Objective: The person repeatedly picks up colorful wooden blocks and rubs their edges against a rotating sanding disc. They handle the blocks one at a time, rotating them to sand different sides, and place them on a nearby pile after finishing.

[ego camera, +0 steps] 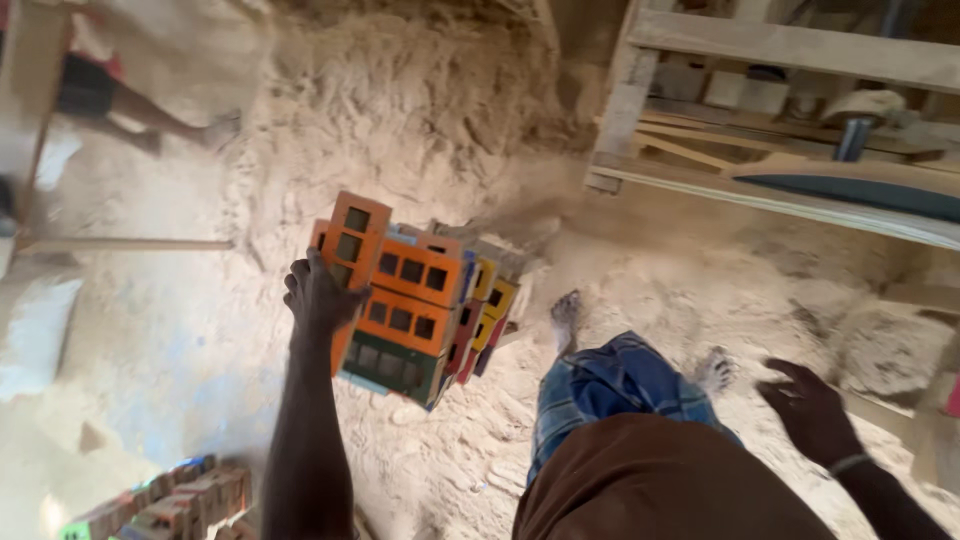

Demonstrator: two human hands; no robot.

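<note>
Brown cloth (660, 480) over the person's body fills the bottom of the view, with blue checked shorts (610, 385) and bare feet on the sandy floor (420, 120) beyond. Left hand (320, 295) is raised, its fingers clamped on the side of a stack of painted wooden model houses (415, 300), orange, green and yellow, held above the sand. Right hand (810, 405) hangs free, fingers apart, near a wooden table (780, 45). More painted models (175, 500) lie at lower left.

Woodworking shop, open-air look | sawdust-covered floor (420, 130) | rough timber bench frame (790, 45) with planks and offcuts | painted wooden model houses stacked (410, 300), more at lower left (165, 505)
</note>
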